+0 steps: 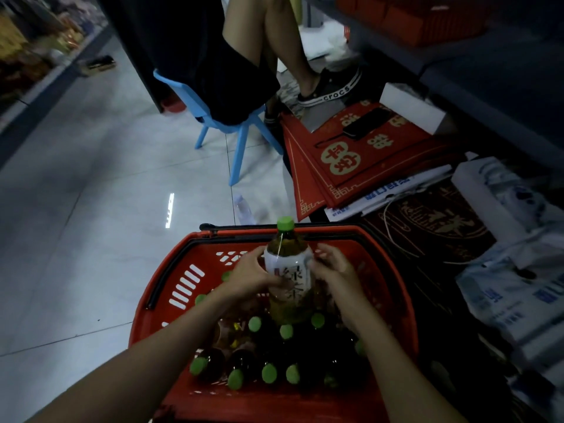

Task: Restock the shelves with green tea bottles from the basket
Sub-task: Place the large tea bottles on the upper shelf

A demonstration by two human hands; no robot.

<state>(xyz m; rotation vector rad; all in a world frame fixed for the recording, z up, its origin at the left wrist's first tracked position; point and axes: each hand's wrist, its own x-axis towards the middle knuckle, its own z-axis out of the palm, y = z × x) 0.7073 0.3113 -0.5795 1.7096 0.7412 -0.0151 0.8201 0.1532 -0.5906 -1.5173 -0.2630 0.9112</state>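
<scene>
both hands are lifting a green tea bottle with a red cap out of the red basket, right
Not quite: the head view shows the cap is green, not red. The rest holds: the left hand and right hand hold the green tea bottle above the red basket.

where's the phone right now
In the head view the dark phone lies upper right of centre, flat on the red gift boxes on the floor, just right of the blue chair and beyond the red basket.
</scene>
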